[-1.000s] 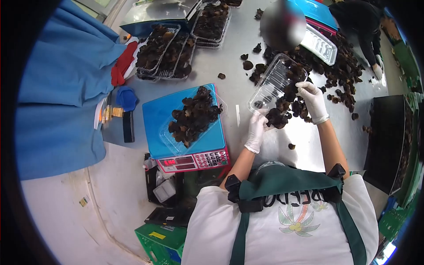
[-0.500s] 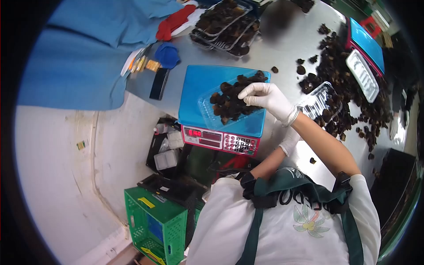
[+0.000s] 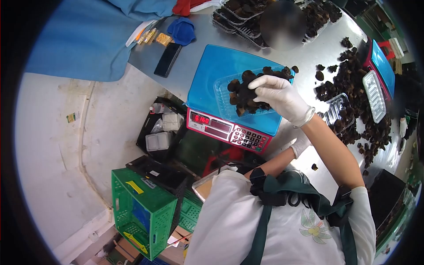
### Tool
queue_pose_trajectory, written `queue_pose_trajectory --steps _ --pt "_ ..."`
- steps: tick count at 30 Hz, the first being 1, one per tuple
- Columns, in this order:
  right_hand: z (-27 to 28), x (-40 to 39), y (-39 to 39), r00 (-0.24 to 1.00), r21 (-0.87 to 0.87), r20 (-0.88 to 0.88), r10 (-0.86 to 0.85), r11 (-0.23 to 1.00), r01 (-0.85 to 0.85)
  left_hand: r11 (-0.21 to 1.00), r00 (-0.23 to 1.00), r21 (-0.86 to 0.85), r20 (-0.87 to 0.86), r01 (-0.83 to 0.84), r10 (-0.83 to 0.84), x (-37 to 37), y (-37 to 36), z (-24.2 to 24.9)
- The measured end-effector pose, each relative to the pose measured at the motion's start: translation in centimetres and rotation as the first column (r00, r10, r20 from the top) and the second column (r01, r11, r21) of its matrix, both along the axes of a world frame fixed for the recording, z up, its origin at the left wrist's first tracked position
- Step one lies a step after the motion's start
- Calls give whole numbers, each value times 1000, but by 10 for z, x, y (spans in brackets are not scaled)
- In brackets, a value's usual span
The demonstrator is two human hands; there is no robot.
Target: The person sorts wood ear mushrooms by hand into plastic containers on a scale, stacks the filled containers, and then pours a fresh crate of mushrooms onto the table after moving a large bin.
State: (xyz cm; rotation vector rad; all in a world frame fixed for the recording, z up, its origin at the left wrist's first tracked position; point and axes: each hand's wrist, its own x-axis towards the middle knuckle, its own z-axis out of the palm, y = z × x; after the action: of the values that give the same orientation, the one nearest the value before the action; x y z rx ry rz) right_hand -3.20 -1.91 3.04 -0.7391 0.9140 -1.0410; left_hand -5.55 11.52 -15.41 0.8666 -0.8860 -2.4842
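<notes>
A blue-topped scale (image 3: pixel 207 75) with a red front shows 0.160 on its display. On it lies a clear plastic tray (image 3: pixel 224 96) heaped with dark brown, dried mushroom-like pieces (image 3: pixel 243 90). My right hand (image 3: pixel 282 97), in a white glove, is over the heap with its fingers curled in a pinch against the pieces. Exactly what sits between the fingertips is partly hidden. My left hand (image 3: pixel 301 145), also gloved, is low beside the scale's right front corner. Its fingers are largely hidden behind my right forearm.
Right of the scale, loose brown pieces (image 3: pixel 349 75) surround another clear tray (image 3: pixel 338 108). Beyond are a second scale (image 3: pixel 383 66) and a white tray (image 3: pixel 374 97). Stacked filled trays (image 3: pixel 240 22), a phone (image 3: pixel 168 59) and a blue cap-like item (image 3: pixel 182 30) lie further back. Green crate (image 3: pixel 145 212) stands below.
The view has shifted, so the scale and tray appear further right and slightly higher. My right hand stays at the heap, and the display still reads 0.160.
</notes>
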Motion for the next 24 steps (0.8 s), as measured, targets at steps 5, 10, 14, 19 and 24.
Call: queue_pose_trajectory --steps 5,10,14,19,24 --pt "-7 28 -10 980 -65 -162 113 990 -124 1000 1000 11 -8 -24 24 0 -1 1" --pt "-28 31 -16 955 -105 -283 95 986 -129 999 999 19 -24 -27 27 -1 1 2" --pt "6 5 -7 945 13 -316 80 997 -80 999 999 16 -36 -33 34 -6 0 4" --pt "-2 -71 84 835 -91 -441 -329 942 323 992 999 -123 -4 -37 37 -5 -8 9" --pt "-40 -134 272 698 59 -405 -590 745 665 999 997 46 -75 -22 26 -23 1 -31"
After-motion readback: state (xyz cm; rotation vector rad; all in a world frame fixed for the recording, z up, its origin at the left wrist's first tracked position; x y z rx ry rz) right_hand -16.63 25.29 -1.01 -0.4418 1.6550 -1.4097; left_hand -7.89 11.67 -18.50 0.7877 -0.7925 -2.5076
